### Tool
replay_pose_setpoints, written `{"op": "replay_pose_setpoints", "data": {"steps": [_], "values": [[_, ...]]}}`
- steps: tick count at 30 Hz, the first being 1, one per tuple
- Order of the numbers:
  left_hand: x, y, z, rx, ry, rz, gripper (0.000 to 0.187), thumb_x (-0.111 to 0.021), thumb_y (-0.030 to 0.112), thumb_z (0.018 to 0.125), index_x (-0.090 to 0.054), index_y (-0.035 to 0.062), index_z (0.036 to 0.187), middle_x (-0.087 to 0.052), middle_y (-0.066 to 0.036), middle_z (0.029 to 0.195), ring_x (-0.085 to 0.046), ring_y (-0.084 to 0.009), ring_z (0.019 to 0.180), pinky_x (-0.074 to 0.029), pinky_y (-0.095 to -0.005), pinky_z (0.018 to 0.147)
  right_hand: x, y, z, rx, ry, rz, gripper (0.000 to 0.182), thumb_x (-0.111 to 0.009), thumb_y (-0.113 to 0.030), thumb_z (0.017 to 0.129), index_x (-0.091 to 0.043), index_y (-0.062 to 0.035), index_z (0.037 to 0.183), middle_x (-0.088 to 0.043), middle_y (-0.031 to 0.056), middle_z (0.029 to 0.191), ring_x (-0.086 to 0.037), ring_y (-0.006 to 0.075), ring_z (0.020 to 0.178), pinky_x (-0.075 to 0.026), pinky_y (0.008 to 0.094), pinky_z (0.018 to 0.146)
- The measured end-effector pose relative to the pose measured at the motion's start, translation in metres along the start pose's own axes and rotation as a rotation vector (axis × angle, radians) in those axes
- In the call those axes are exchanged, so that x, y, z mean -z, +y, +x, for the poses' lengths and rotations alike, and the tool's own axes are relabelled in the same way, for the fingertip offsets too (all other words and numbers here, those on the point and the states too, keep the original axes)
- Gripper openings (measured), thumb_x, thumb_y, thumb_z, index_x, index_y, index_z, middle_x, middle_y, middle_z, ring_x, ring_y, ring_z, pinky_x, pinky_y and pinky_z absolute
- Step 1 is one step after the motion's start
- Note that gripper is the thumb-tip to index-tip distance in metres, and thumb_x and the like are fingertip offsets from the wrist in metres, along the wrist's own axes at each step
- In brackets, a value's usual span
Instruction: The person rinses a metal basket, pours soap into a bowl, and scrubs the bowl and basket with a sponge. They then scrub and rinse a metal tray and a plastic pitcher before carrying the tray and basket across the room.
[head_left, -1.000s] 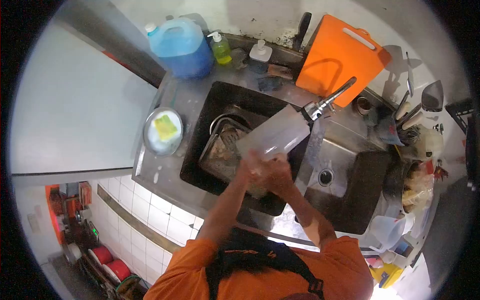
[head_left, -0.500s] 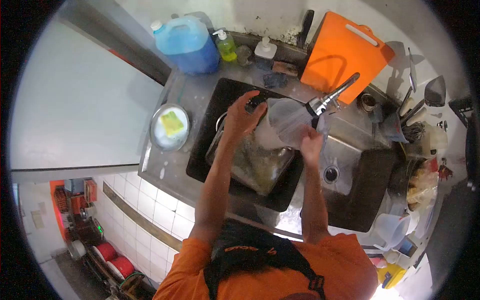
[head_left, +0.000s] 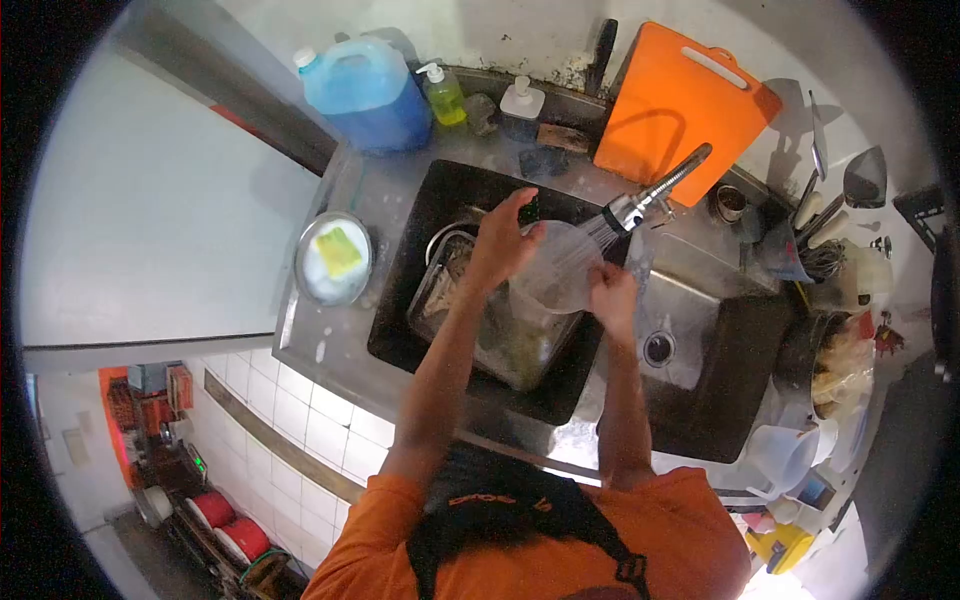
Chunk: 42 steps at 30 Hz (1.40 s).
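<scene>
Under the spray of the faucet (head_left: 625, 212), a translucent round container (head_left: 553, 268) is held above the left sink basin (head_left: 395, 318). My right hand (head_left: 612, 298) grips its right rim with closed fingers. At its upper left side is my left hand (head_left: 508, 240), fingers curved and apart; whether it touches the container is unclear. Below, a rectangular clear tray (head_left: 510, 345) lies in the basin, partly hidden by my left forearm and the container.
A bowl (head_left: 303, 262) with a yellow-green sponge (head_left: 338, 252) sits on the left counter. Blue jug (head_left: 372, 100), soap bottles and an orange cutting board (head_left: 680, 110) line the back. Right are another basin (head_left: 700, 350), utensils and a white jug (head_left: 780, 458).
The container has moved slightly down and left and tilted differently under the spray. My left hand has shifted right toward it, and my right hand has moved slightly left and down.
</scene>
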<state>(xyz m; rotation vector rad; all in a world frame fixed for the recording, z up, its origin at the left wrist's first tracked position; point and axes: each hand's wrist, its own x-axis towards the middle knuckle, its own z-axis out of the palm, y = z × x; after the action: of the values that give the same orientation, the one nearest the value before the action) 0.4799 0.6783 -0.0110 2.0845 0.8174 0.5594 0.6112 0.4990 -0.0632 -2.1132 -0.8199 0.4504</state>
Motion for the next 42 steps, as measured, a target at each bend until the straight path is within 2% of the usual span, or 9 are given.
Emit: {"op": "replay_pose_setpoints", "data": {"steps": [7,9,11,13,17,20,21,36,42], "values": [[-0.013,0.004,-0.006,-0.061,0.179,0.33,0.056,-0.068,0.012,0.082,-0.047,-0.0035,0.132,-0.06,-0.024,0.122,-0.057,-0.0375,0.116,-0.046,-0.0438,0.097,-0.009,0.012,-0.005,0.02,0.124,0.111,0.023,-0.06,-0.016,0.087,-0.07,0.0022,0.098,-0.063,0.0138,0.068,-0.058,0.0155,0.062,-0.047,0.0366,0.06],[-0.002,-0.003,-0.013,0.433,-0.034,-0.057,0.056,-0.068,0.011,0.082,-0.046,-0.0038,0.131,-0.061,-0.025,0.118,-0.06,-0.0361,0.111,-0.049,-0.0427,0.093,-0.02,0.015,-0.008,0.186,0.285,0.179,0.025,-0.063,-0.017,0.085,-0.071,0.0008,0.1,-0.064,0.0128,0.07,-0.058,0.0169,0.061,-0.047,0.0376,0.063],[0.006,-0.056,-0.043,0.23,-0.255,-0.161,0.057,-0.068,0.011,0.083,-0.045,-0.0021,0.134,-0.064,-0.021,0.112,-0.064,-0.0339,0.105,-0.052,-0.0411,0.089,-0.009,-0.017,-0.022,0.412,0.193,-0.005,0.025,-0.065,-0.016,0.085,-0.072,0.0001,0.102,-0.064,0.0114,0.07,-0.06,0.0169,0.07,-0.046,0.0382,0.073],[-0.04,-0.16,-0.096,-0.2,-0.328,-0.189,0.059,-0.067,0.013,0.085,-0.042,0.0008,0.138,-0.065,-0.016,0.112,-0.064,-0.0309,0.102,-0.053,-0.0388,0.088,-0.007,-0.005,-0.037,0.563,-0.005,-0.071,0.039,-0.068,-0.02,0.087,-0.064,-0.0071,0.123,-0.068,0.0162,0.113,-0.058,0.0313,0.116,-0.033,0.0442,0.108],[-0.081,-0.131,-0.12,0.582,-0.15,-1.332,0.055,-0.067,0.014,0.087,-0.045,0.0014,0.135,-0.064,-0.015,0.113,-0.065,-0.0294,0.101,-0.054,-0.0383,0.085,-0.023,-0.019,-0.009,0.163,0.162,0.916,0.058,-0.052,-0.025,0.1,-0.03,-0.0018,0.149,-0.039,0.0128,0.145,-0.042,0.0206,0.13,-0.031,0.0378,0.11],[-0.1,-0.101,-0.105,0.602,-0.145,-1.444,0.051,-0.066,0.015,0.088,-0.047,0.0017,0.133,-0.064,-0.014,0.113,-0.065,-0.0283,0.101,-0.055,-0.0379,0.082,-0.036,0.023,0.002,-0.357,-0.155,0.982,0.056,-0.049,-0.028,0.102,-0.032,-0.002,0.148,-0.044,0.0113,0.143,-0.042,0.0195,0.129,-0.032,0.0359,0.109],[-0.102,-0.092,-0.097,0.603,-0.151,-1.461,0.05,-0.066,0.015,0.088,-0.048,0.0019,0.133,-0.064,-0.014,0.113,-0.065,-0.0279,0.1,-0.055,-0.0377,0.082,-0.029,0.011,0.005,-0.105,-0.257,1.022,0.054,-0.05,-0.032,0.102,-0.037,-0.0023,0.145,-0.048,0.0094,0.138,-0.045,0.0191,0.126,-0.035,0.0342,0.107],[-0.067,-0.09,-0.115,0.642,0.072,-1.295,0.035,-0.062,0.02,0.093,-0.058,0.0038,0.124,-0.064,-0.01,0.115,-0.066,-0.0224,0.097,-0.06,-0.0358,0.071,-0.147,0.103,0.125,-0.251,-0.249,1.401,0.051,-0.046,-0.047,0.1,-0.058,-0.0022,0.121,-0.062,0.0088,0.117,-0.06,0.0196,0.102,-0.046,0.0301,0.089],[0.006,-0.044,-0.109,0.558,0.213,-1.0,0.032,-0.062,0.022,0.094,-0.062,0.0042,0.121,-0.064,-0.009,0.116,-0.066,-0.0211,0.096,-0.062,-0.0358,0.067,-0.058,-0.002,0.03,-0.183,-0.075,0.829,0.045,-0.05,-0.043,0.098,-0.06,-0.0006,0.11,-0.061,0.0045,0.095,-0.055,0.0174,0.085,-0.046,0.0343,0.077]]}}
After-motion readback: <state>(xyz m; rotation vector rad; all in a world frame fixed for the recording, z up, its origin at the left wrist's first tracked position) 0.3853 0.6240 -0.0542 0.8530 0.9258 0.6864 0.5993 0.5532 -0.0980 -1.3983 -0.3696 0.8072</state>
